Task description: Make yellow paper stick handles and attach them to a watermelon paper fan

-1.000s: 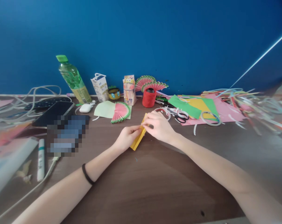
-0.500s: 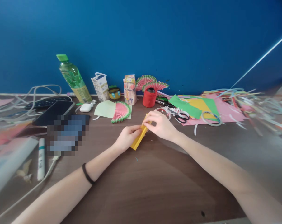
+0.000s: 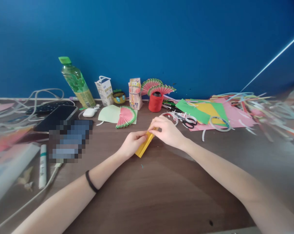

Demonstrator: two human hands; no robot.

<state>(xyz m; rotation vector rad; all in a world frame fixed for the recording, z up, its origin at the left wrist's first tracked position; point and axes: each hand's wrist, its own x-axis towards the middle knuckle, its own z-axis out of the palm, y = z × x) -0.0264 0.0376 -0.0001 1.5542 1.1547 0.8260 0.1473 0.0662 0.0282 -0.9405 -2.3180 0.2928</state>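
Folded yellow paper strip (image 3: 144,146) is lying slantwise near the middle of the tabletop (image 3: 161,191), its near end pointing toward the person. Left hand (image 3: 132,143) is pinching the strip along its left edge, thumb and fingers closed on it. Right hand (image 3: 166,131) is gripping the far end, fingertips curled and pressed together on the paper; that end is mostly hidden under the fingers. The two hands are meeting at the strip, nearly touching.

Just behind the hands, a pink-and-green paper fan (image 3: 126,116) is lying on a pale green sheet (image 3: 109,114). A red cup (image 3: 155,102) is standing behind it, with two more fans (image 3: 156,87) propped against the blue wall. Scissors (image 3: 187,121) and paper curls are lying to the right of the hands, beside green, yellow and pink sheets (image 3: 210,112). At the far left, a green bottle (image 3: 76,83) is leaning, a small carton (image 3: 104,91) beside it. A glue stick (image 3: 42,165) is lying well apart at the left edge.
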